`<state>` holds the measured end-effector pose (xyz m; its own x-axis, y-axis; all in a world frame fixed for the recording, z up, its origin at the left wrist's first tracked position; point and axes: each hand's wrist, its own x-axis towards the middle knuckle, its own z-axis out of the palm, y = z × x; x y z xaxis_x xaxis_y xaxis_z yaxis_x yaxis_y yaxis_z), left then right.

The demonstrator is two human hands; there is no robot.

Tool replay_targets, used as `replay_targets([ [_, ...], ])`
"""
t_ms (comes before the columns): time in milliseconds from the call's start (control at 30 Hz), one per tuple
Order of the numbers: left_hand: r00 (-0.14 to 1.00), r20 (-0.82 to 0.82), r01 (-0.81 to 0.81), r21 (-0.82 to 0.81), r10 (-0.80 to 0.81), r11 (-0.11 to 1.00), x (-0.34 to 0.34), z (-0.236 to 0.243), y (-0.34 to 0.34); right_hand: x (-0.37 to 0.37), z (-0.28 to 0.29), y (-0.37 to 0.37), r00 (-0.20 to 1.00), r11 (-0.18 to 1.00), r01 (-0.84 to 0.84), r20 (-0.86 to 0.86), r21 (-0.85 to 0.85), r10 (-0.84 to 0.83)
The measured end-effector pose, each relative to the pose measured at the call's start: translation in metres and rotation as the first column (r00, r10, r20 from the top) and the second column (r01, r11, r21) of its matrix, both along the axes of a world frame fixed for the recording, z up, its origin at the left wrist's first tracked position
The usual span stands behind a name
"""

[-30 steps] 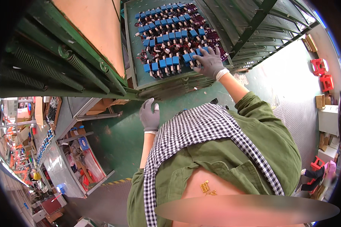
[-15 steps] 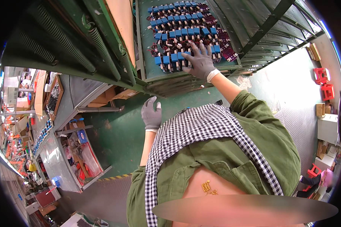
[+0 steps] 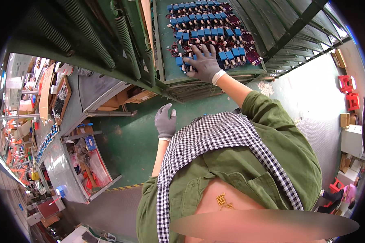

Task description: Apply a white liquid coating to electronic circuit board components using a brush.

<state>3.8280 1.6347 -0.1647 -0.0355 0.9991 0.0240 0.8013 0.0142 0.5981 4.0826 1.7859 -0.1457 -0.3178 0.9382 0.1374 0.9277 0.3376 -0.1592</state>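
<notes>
My right hand [image 3: 205,66], in a grey glove, lies spread over the lower left of rows of blue block components [image 3: 209,31] with white connectors and red-black wires on a green tray [image 3: 172,73]; its fingertips seem to touch them, hiding some. Purple circuit boards [image 3: 253,56] line the tray's right side. My left hand [image 3: 165,121], also gloved, hangs over the green floor below the tray, fingers loosely curved and apart from the thumb, holding nothing.
Green racks with springs [image 3: 89,32] flank the tray. A grey workbench [image 3: 89,93] with boxes and parts stands at the left, a cluttered shelf [image 3: 91,162] below it. Red stools [image 3: 346,83] and boxes line the right wall. Another person [image 3: 340,196] is at the lower right.
My right hand has moved leftward along the bottom row of components. My left hand has risen slightly and shifted right. The tray appears farther right in view.
</notes>
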Motion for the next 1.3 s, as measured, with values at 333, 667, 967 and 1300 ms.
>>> replay_targets([
  [333,0.983,0.064,0.172,0.03,-0.174,0.985,0.06,0.009,0.067,0.18,-0.045,0.028,0.852,0.865,0.494,-0.247,0.089,-0.462],
  [667,0.971,-0.039,0.237,0.169,-0.234,0.957,0.154,0.023,0.166,0.278,-0.036,0.053,0.855,0.764,0.504,0.113,-0.403,-0.505],
  [967,0.984,-0.038,0.177,0.04,-0.175,0.983,0.195,0.016,0.187,0.313,-0.041,0.089,0.794,0.8,0.183,-0.394,-0.571,-0.462],
  [1300,0.994,-0.079,0.08,0.084,-0.073,0.993,0.2,0.019,0.199,0.337,-0.019,0.241,0.936,0.64,0.269,0.04,-0.72,-0.349],
])
